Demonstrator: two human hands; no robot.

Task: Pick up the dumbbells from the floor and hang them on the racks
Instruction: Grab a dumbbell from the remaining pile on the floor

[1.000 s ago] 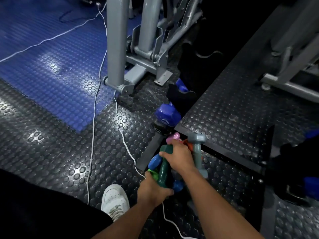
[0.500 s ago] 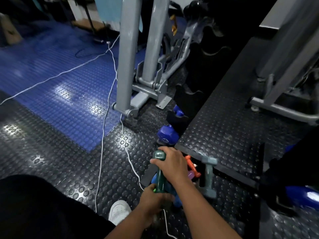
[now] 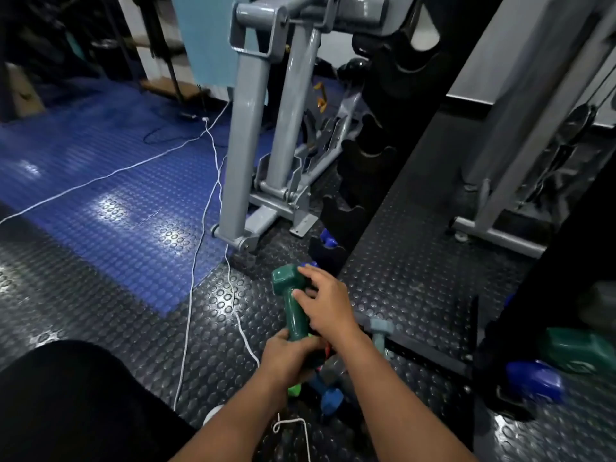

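The left hand (image 3: 289,356) has its fingers curled round the lower end of the dark green dumbbell (image 3: 290,300), holding it upright above the floor (image 3: 416,278). The right hand (image 3: 325,303) lies against the dumbbell's shaft, fingers straight and loosely spread, thumb touching the handle and fingertips reaching the upper head. Below the hands sit a grey dumbbell (image 3: 380,331), a blue dumbbell (image 3: 328,396) and a bright green piece (image 3: 295,390) on the studded black floor. A white cable (image 3: 213,181) runs past the grey machine frame (image 3: 241,155). No readable writing shows anywhere.
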